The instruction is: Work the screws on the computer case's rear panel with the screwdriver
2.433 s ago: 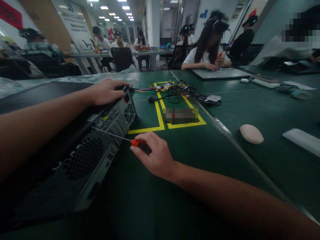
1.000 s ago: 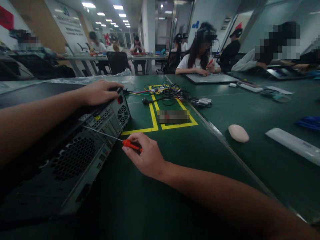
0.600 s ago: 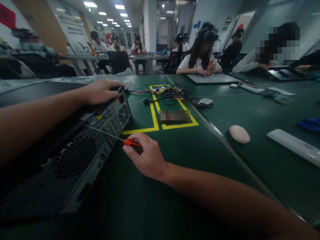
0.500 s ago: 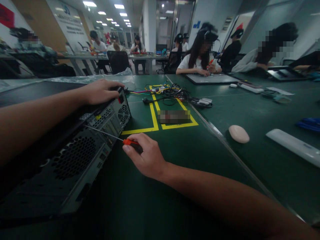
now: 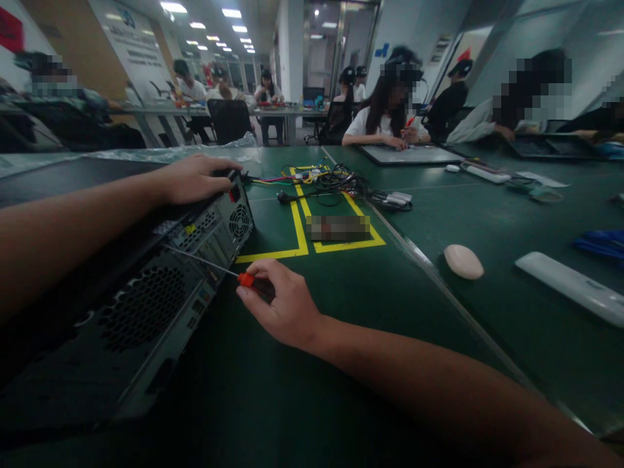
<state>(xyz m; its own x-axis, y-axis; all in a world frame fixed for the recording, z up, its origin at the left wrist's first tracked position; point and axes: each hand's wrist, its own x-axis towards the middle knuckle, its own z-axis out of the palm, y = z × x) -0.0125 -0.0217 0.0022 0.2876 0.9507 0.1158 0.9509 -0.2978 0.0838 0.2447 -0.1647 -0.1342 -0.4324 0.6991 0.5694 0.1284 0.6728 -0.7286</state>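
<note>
A black desktop computer case [image 5: 199, 305] lies at the left with its metal rear panel, fan grilles and ports towards me. My left hand [image 5: 197, 180] rests flat on top, its fingers stretched to the rear corner. Between the thumb and fingers of my right hand [image 5: 287, 305] is a screwdriver [image 5: 246, 279] with an orange and dark handle. Its long thin shaft reaches left to the upper edge of the rear panel. Whether the tip sits in a screw is too small to tell.
Cables [image 5: 341, 182] lie tangled beyond the case, near yellow tape [image 5: 283, 253] and a blurred-out block [image 5: 338, 228]. Right of a table seam are a pale oval object [image 5: 464, 261] and a long white object [image 5: 575, 286]. Several people work across the table and behind.
The screwdriver handle has turned slightly in my right hand, and the thumb and fingers have shifted a little. My left hand and the case hold their place.
</note>
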